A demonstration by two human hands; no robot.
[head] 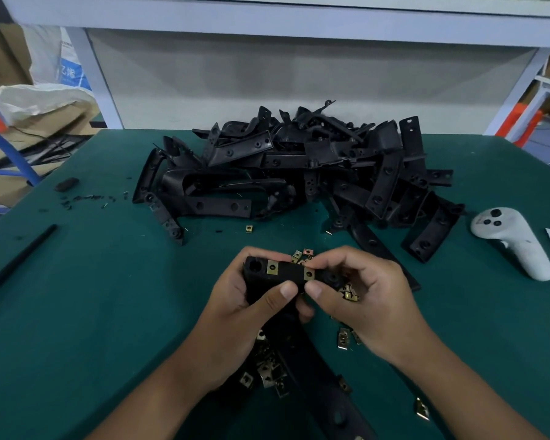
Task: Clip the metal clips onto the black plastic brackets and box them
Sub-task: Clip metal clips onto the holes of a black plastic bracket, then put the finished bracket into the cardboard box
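Hands clenched, left hand (235, 300) and right hand (359, 296) both grasping black bracket (291, 274), brass clip (309, 274) beneath right thumb, loose clips (269, 373) below

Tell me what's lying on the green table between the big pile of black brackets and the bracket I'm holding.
In the head view, a few loose metal clips sit just beyond the held bracket, one stray clip lies nearer the pile; otherwise bare green mat.
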